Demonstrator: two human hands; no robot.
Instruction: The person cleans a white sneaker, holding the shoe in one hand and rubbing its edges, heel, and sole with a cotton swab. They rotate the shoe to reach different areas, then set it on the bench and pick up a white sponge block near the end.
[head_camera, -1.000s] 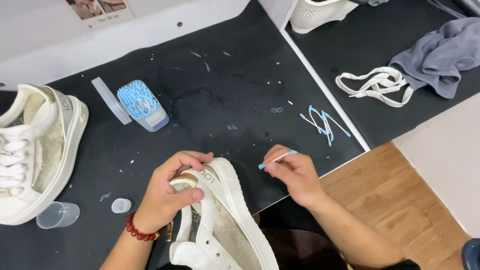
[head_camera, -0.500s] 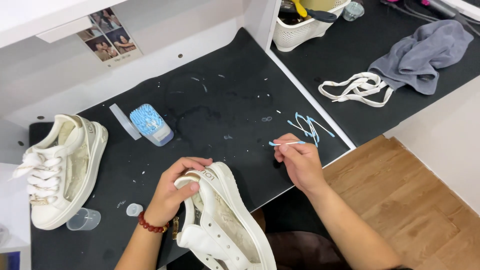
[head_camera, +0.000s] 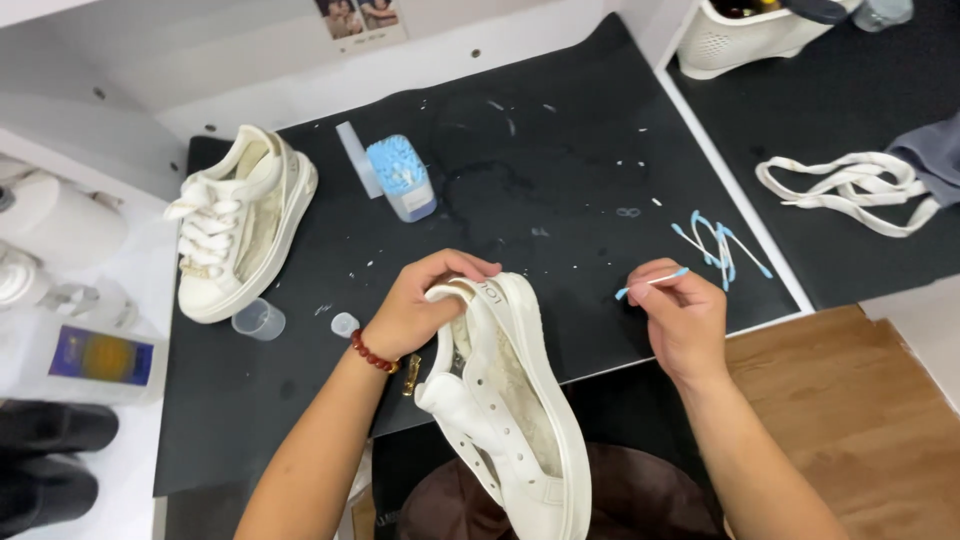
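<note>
I've got my left hand (head_camera: 420, 312) clenched on the unlaced shoe's (head_camera: 510, 400) heel over my lap, right hand (head_camera: 685, 322) pinching a swab (head_camera: 652, 283) w/ fingers, used swabs (head_camera: 722, 243) piled on surface, so cleaning looks approx midway, 2nd shoe (head_camera: 240, 222) waiting.

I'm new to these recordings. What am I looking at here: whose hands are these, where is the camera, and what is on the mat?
There is no machine here: a person works with bare hands, and the one camera sits on their head, looking down. The left hand grips the heel end of a white unlaced shoe over their lap. The right hand pinches a blue-tipped cotton swab in its fingers. On the black mat lie a second, laced shoe, a blue brush, a small clear cup and a pile of used swabs. Loose white laces lie to the right.
</note>
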